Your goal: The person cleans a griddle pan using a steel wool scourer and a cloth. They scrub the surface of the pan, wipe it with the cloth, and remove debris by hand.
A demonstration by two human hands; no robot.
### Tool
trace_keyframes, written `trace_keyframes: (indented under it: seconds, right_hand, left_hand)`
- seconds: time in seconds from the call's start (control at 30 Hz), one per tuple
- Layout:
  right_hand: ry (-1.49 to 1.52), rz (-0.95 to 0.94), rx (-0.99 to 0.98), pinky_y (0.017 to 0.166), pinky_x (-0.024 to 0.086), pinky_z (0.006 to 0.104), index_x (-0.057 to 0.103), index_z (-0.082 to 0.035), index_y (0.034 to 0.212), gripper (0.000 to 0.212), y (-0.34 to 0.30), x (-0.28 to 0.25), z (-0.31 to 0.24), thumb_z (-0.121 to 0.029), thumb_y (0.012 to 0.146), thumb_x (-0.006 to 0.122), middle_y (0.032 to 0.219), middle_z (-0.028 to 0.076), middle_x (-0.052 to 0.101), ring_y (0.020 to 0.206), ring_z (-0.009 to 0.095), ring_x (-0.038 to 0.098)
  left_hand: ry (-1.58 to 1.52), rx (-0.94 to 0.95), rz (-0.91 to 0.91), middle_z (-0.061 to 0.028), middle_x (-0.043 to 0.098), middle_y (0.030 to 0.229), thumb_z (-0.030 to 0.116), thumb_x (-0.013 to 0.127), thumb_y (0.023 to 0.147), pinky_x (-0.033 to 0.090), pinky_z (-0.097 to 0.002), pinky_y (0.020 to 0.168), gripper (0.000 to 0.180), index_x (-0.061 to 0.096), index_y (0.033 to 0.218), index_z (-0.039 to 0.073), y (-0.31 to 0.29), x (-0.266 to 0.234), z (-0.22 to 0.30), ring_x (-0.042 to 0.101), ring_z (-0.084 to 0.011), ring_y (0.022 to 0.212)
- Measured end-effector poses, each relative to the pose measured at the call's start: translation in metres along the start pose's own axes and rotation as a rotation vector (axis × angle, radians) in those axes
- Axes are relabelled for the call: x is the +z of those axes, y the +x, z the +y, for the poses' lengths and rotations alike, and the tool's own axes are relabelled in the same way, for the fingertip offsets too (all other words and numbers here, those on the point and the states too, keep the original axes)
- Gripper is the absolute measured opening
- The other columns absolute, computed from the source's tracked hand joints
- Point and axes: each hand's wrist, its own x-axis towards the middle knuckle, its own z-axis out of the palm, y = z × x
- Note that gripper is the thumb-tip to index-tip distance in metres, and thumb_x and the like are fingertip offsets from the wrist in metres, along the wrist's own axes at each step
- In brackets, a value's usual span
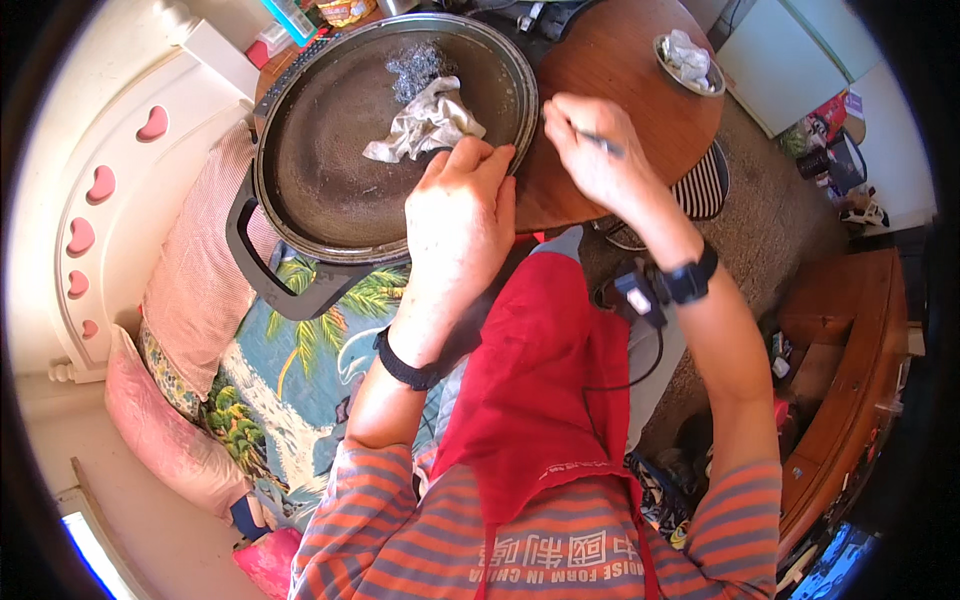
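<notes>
White headboard [150, 172], wooden cabinet [850, 390], brown carpet [765, 215]

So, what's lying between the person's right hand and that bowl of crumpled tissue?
In the head view, only bare brown tabletop lies between the right hand and the bowl.

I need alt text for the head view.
A person's left hand touches a large, round, dark metal pan containing a crumpled off-white wipe and gray wiry scourer. The right hand holds a thin dark object near a brown wooden table.
</notes>
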Motion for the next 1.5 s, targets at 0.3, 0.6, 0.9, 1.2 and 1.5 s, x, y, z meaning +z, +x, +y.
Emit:
trace_keyframes:
  seconds: [0.3,0.6,0.9,1.2,1.5]
  right_hand:
    - [-0.018,-0.011,0.060,0.060,0.048,0.0513,0.059,-0.002,0.079,0.024,0.001,-0.002,-0.002,-0.019,0.096,0.059,0.074,0.024,0.060,0.071,0.047,0.061]
    - [0.022,-0.028,0.043,0.062,0.048,0.0506,0.058,-0.002,0.079,0.023,-0.003,0.003,-0.005,-0.017,0.095,0.061,0.074,0.024,0.060,0.072,0.046,0.061]
    - [0.873,-0.066,0.571,0.050,0.038,0.0261,0.060,0.000,0.082,0.037,-0.051,-0.009,-0.045,-0.028,0.107,0.056,0.068,0.004,0.058,0.055,0.009,0.047]
    - [0.986,0.021,0.388,0.051,0.030,0.0207,0.060,-0.002,0.083,0.037,-0.068,-0.039,-0.072,-0.027,0.109,0.055,0.071,-0.004,0.049,0.060,0.001,0.038]
    - [0.944,0.034,0.449,0.053,0.037,0.0221,0.057,-0.002,0.087,0.033,-0.086,-0.050,-0.059,-0.024,0.110,0.050,0.077,0.000,0.052,0.059,0.003,0.037]
  left_hand:
    - [-0.012,0.006,0.030,-0.0128,0.068,0.099,0.002,0.068,0.084,0.054,-0.0418,0.081,0.026,0.074,0.110,0.001,-0.001,0.001,0.000,0.068,-0.0338,0.090]
    - [-0.019,0.014,0.034,-0.0135,0.068,0.097,0.002,0.068,0.085,0.054,-0.0415,0.080,0.025,0.074,0.109,0.001,-0.002,0.000,-0.004,0.068,-0.0342,0.089]
    - [-0.081,-0.031,0.006,-0.0141,0.069,0.098,0.001,0.065,0.087,0.054,-0.0397,0.081,0.024,0.074,0.108,0.000,-0.003,-0.005,-0.004,0.068,-0.0344,0.089]
    - [-0.060,-0.057,0.141,-0.0132,0.069,0.102,-0.003,0.068,0.085,0.051,-0.0379,0.088,0.029,0.072,0.113,0.001,-0.030,-0.037,0.012,0.065,-0.0287,0.095]
    - [-0.021,-0.142,0.090,-0.0112,0.067,0.102,-0.007,0.066,0.086,0.052,-0.0320,0.088,0.029,0.072,0.114,0.000,-0.043,-0.060,0.006,0.067,-0.0208,0.096]
